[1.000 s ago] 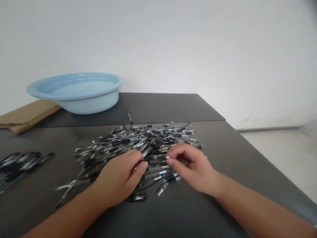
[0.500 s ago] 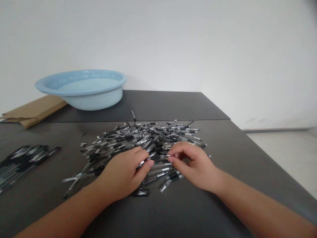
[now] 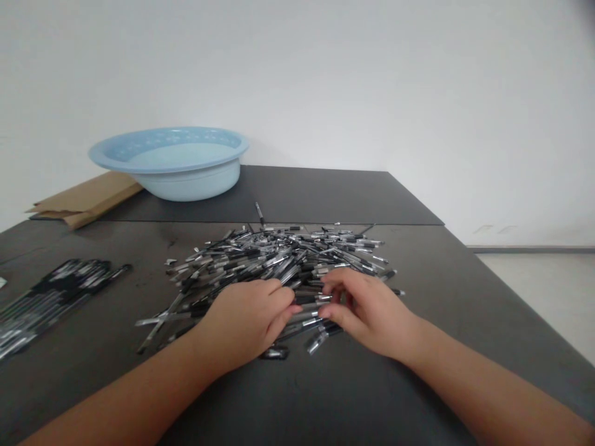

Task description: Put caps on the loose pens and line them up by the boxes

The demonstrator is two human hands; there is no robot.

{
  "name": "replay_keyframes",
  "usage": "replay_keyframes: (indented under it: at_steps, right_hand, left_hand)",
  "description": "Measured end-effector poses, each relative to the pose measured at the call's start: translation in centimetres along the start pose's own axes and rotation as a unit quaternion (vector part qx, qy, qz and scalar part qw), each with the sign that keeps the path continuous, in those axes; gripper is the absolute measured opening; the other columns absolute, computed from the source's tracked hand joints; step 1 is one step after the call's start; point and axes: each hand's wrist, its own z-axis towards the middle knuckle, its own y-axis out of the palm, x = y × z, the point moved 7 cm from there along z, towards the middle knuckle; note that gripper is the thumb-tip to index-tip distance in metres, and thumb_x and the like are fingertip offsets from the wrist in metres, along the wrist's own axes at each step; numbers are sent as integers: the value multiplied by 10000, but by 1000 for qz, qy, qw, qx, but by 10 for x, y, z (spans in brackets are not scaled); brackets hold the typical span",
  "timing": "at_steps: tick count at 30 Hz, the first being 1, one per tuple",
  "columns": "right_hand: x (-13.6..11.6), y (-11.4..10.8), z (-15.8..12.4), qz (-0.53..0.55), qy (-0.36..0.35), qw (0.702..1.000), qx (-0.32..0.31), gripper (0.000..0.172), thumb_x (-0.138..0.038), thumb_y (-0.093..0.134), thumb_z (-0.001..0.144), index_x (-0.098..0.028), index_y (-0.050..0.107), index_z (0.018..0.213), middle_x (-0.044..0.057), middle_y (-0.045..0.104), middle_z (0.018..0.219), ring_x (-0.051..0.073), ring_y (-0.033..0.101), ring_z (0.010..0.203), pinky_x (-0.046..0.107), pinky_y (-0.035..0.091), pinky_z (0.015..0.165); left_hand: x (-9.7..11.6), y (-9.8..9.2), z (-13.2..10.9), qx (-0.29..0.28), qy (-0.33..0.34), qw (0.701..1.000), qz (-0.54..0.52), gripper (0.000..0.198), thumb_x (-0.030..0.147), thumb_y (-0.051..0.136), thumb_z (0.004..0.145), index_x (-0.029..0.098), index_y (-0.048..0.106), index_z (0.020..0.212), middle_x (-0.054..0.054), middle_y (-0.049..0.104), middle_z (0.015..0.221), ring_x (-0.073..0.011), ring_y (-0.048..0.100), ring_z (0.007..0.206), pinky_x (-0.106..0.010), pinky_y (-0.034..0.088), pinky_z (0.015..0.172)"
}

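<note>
A big loose heap of black-and-clear pens (image 3: 260, 254) spreads over the dark table in front of me. At its near side, my left hand (image 3: 253, 319) is closed, thumb pressed to the curled fingers, on what looks like a pen, mostly hidden by the hand. My right hand (image 3: 367, 313) is just to the right over the heap, thumb and fingertips slightly apart, with no object clearly between them. A short clear-and-black piece (image 3: 318, 341) lies below the right fingertips, and another dark piece (image 3: 275, 352) lies by my left wrist.
Further left, a row of similar pens (image 3: 51, 297) lies side by side on the dark table (image 3: 353, 396). Behind stand a light blue basin (image 3: 186, 183) and a flat brown paper bag (image 3: 88, 195), which the basin partly overlaps. A white wall rises beyond the table.
My right thumb and fingers have parted from their pinch. My left hand has turned slightly, its fingers staying closed. The whole view has shifted a little, so things appear further right.
</note>
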Motion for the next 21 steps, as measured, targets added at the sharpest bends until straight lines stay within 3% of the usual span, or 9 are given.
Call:
replay_keyframes:
  at_steps: [5,8,13,16,21]
  right_hand:
    - [-17,6,-3,-60,-136,987,-56,144,-259,515,1090,-213,643,1136,67,739,1040,223,691,959,354,557,837]
    - [-20,5,-4,-114,-161,979,-49,222,-323,562,1081,-182,628,1239,94,746,1108,241,705,984,374,580,833]
    - [-26,1,-8,-160,-216,962,-46,168,-197,518,1092,-161,648,1193,101,762,1096,226,723,949,360,592,825]
    - [-28,2,-8,-178,-209,960,-55,167,-228,527,1094,-171,673,1151,97,774,1045,232,727,901,373,589,799]
    - [-24,5,-4,-141,-125,981,-47,254,-325,480,1117,-187,675,1031,66,754,889,240,718,803,388,563,720]
  left_hand:
    - [8,1,-2,-25,28,999,-12,297,363,458,1083,238,595,851,-16,655,827,-239,640,738,-346,353,611]
    - [10,1,-3,-32,21,999,-24,297,363,457,1081,233,597,855,-17,655,819,-230,636,727,-341,354,617]
    - [7,2,-3,-42,14,998,-39,296,369,460,1083,227,614,874,-21,671,850,-220,647,766,-331,358,637]
    - [5,3,-3,-38,9,998,-53,274,347,476,1073,227,613,869,-17,668,835,-213,635,738,-330,352,630]
    - [6,3,-3,-33,8,998,-51,288,350,464,1072,232,612,855,-21,664,813,-239,639,727,-347,351,618]
